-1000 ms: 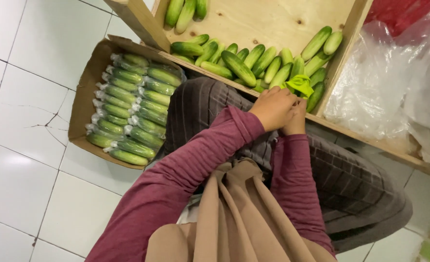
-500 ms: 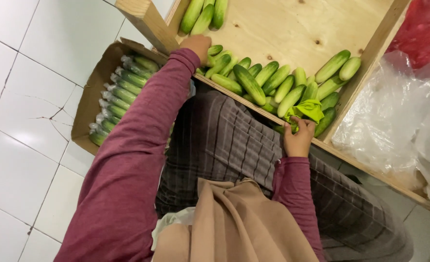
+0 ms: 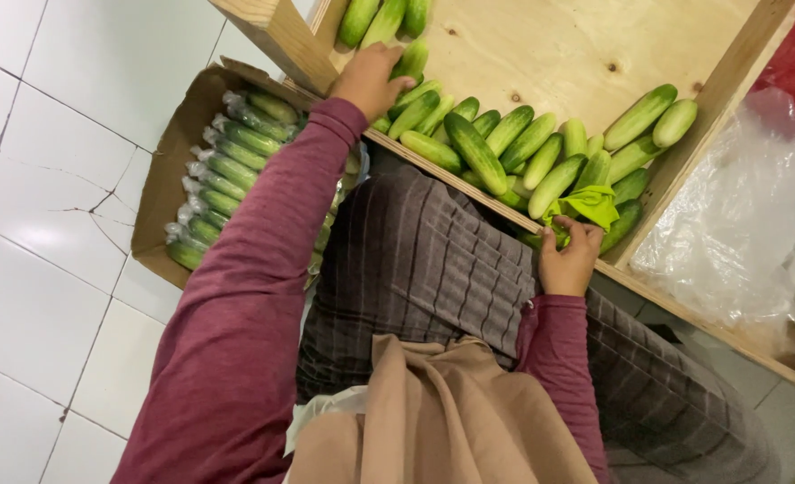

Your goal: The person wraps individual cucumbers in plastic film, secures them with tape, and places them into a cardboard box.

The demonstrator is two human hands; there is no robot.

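The left hand (image 3: 369, 79) has its fingers curled down over a small green cucumber (image 3: 410, 61) at the near-left corner of the shallow plywood tray (image 3: 541, 49); the fingertips press on the cucumber's side, so the hand is grasping it where it lies rather than lifting it clear. The right hand (image 3: 568, 260) rests at the near edge of the same tray, its fingers pinched around a crumpled piece of bright green plastic film (image 3: 586, 204), which sits against the cucumbers at that edge

Between the two hands, a loose pile of green cucumbers (image 3: 505, 148) lies along the tray's near edge, running from the left corner towards the right wall, where two more lean (image 3: 653, 116) close to the wooden side. Three further cucumbers (image 3: 384, 18) lie at the far-left part of the tray, just beyond the left hand. The middle of the tray is bare wood

Both arms wear dark red long sleeves (image 3: 254, 287), and the person's grey striped trousers (image 3: 433, 260) show below the tray's edge. To the left, on the white tiled floor (image 3: 48, 179), stands an open brown cardboard box (image 3: 160, 193) holding rows of cucumbers wrapped in clear film (image 3: 227, 170). To the right of the tray lies a heap of clear plastic bags (image 3: 738, 233)
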